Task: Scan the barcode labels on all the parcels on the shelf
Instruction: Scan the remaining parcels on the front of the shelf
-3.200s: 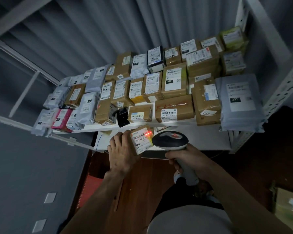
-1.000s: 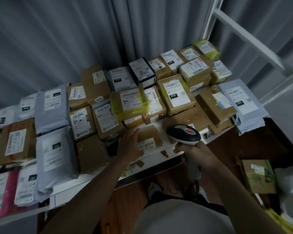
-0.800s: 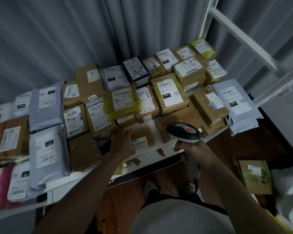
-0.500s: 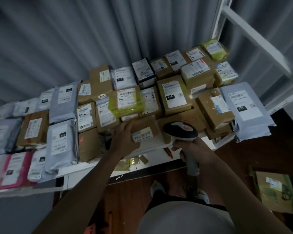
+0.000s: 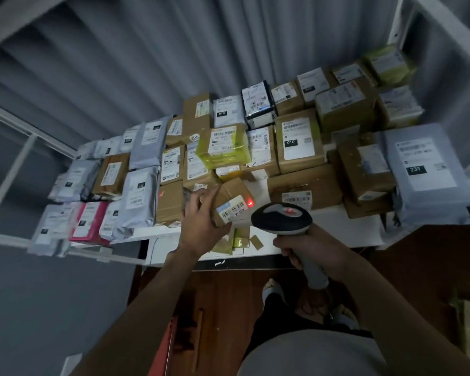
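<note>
We can read a few numbers here. A big brown box (image 5: 299, 143) has a white label with "010" in white on a black patch. A grey bag (image 5: 425, 169) on the right says "231" the same way. A small grey parcel (image 5: 226, 111) at the back also shows "010", but it looks upside down. A little round sticker (image 5: 194, 137) on a brown box reads "2214". The other labels have bar codes and tiny print that we cannot read.
</note>
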